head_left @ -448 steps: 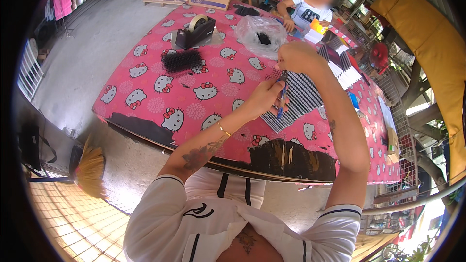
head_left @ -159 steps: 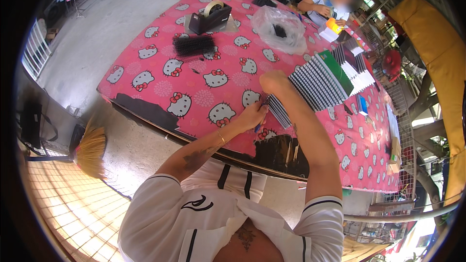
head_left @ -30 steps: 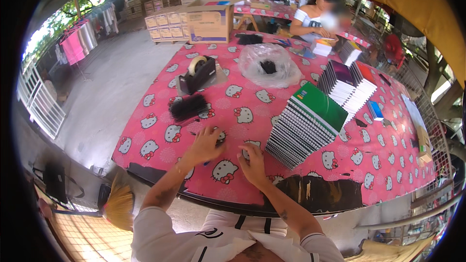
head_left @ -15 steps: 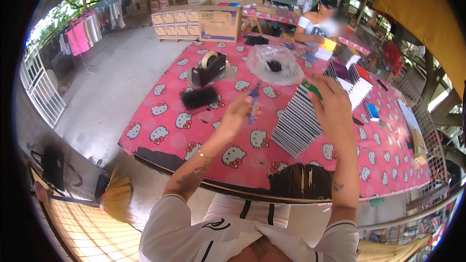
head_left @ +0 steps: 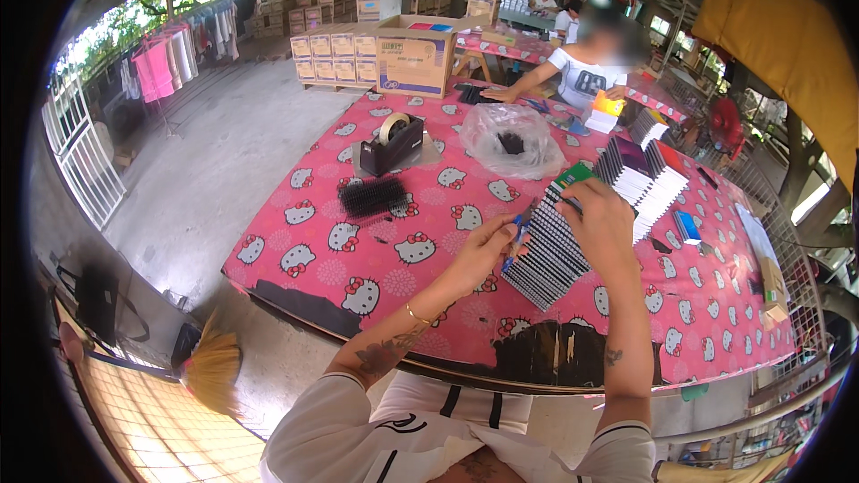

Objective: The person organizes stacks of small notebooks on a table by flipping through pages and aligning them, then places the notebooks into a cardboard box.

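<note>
A slanting row of small spiral-bound notebooks [head_left: 546,255], black and white along their bound edges, lies on the table in front of me. A green cover [head_left: 574,175] shows at its far end. My right hand [head_left: 598,219] reaches over that end, its fingers bent and gripping the notebooks there. At the row's left edge, my left hand [head_left: 488,250] is closed around a slim blue tool [head_left: 514,246] with a dark tip. The tip is close to the bindings; whether it touches them I cannot tell.
Nearby are a tape dispenser [head_left: 392,145], a black bristly bundle [head_left: 371,198] and a clear plastic bag [head_left: 488,139]. More notebook stacks [head_left: 649,181] stand to the right. Across the pink patterned table [head_left: 295,241], a person [head_left: 586,72] sits with one arm stretched out. Cartons [head_left: 412,63] stand behind.
My left hand has moved right with the blue tool, up to the row of notebooks. My right hand stays at the far end. The person opposite has stretched an arm leftward.
</note>
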A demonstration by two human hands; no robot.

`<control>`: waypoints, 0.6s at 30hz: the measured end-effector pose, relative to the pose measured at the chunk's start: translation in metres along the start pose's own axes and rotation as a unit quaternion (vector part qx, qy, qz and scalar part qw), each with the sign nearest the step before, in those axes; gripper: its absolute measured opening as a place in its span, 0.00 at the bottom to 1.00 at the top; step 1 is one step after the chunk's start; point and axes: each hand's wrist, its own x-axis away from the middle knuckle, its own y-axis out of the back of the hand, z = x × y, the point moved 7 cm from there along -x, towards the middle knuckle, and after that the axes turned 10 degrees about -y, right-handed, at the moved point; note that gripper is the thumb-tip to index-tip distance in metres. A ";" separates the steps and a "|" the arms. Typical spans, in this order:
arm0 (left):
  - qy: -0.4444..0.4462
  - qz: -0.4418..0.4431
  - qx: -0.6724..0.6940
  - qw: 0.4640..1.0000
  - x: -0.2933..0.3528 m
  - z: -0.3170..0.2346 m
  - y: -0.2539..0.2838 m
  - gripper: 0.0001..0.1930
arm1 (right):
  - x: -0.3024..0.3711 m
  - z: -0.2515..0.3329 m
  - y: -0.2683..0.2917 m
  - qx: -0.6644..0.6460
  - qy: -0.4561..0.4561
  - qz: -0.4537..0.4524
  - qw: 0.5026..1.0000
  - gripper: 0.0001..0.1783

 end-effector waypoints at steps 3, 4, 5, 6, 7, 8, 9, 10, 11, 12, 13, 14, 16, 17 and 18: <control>0.018 -0.017 -0.005 1.000 0.004 0.005 -0.001 0.23 | 0.003 -0.001 -0.001 0.016 -0.002 -0.003 1.000 0.08; 0.029 -0.022 -0.005 0.999 0.007 0.007 -0.003 0.23 | 0.005 -0.001 -0.002 0.018 -0.003 -0.002 1.000 0.07; 0.039 -0.024 -0.001 0.999 0.009 0.008 -0.003 0.23 | 0.004 0.000 -0.002 0.021 -0.004 -0.001 1.000 0.07; 0.049 -0.024 0.003 0.998 0.009 0.007 -0.001 0.23 | 0.003 0.000 -0.003 0.025 -0.005 -0.001 1.000 0.07; 0.061 -0.024 0.011 0.998 0.009 0.008 -0.001 0.23 | 0.003 0.001 -0.004 0.028 0.001 -0.001 1.000 0.06; 0.070 -0.038 0.016 0.997 0.008 0.008 0.000 0.22 | 0.002 0.001 -0.005 0.029 0.007 -0.002 1.000 0.06; 0.073 -0.033 0.021 0.997 0.009 0.010 -0.002 0.21 | 0.003 0.001 -0.006 0.031 0.014 -0.003 0.999 0.06; 0.071 -0.031 0.024 0.997 0.008 0.008 -0.003 0.21 | 0.002 0.002 -0.007 0.031 0.018 -0.006 0.999 0.06; 0.069 -0.029 0.026 0.997 0.007 0.007 -0.004 0.21 | 0.003 0.003 -0.007 0.033 0.020 -0.007 0.999 0.06; 0.057 -0.033 0.062 0.996 0.005 0.015 -0.001 0.23 | 0.004 0.004 -0.008 0.033 0.022 -0.008 0.999 0.06; 0.052 -0.031 0.068 0.996 0.002 0.013 -0.004 0.23 | 0.005 0.004 -0.007 0.036 0.025 -0.010 0.999 0.06; 0.047 -0.029 0.073 0.996 -0.001 0.010 -0.007 0.23 | 0.005 0.002 -0.007 0.040 0.021 -0.011 0.999 0.06; 0.041 -0.027 0.076 0.996 -0.002 0.004 -0.012 0.22 | 0.005 -0.001 -0.006 0.049 0.014 -0.016 0.999 0.06; 0.040 -0.026 0.073 0.996 -0.001 0.001 -0.012 0.22 | 0.006 -0.003 -0.006 0.046 0.016 -0.018 0.999 0.06; 0.039 -0.025 0.071 0.996 -0.001 0.000 -0.013 0.21 | 0.007 -0.003 -0.006 0.043 0.018 -0.019 0.999 0.05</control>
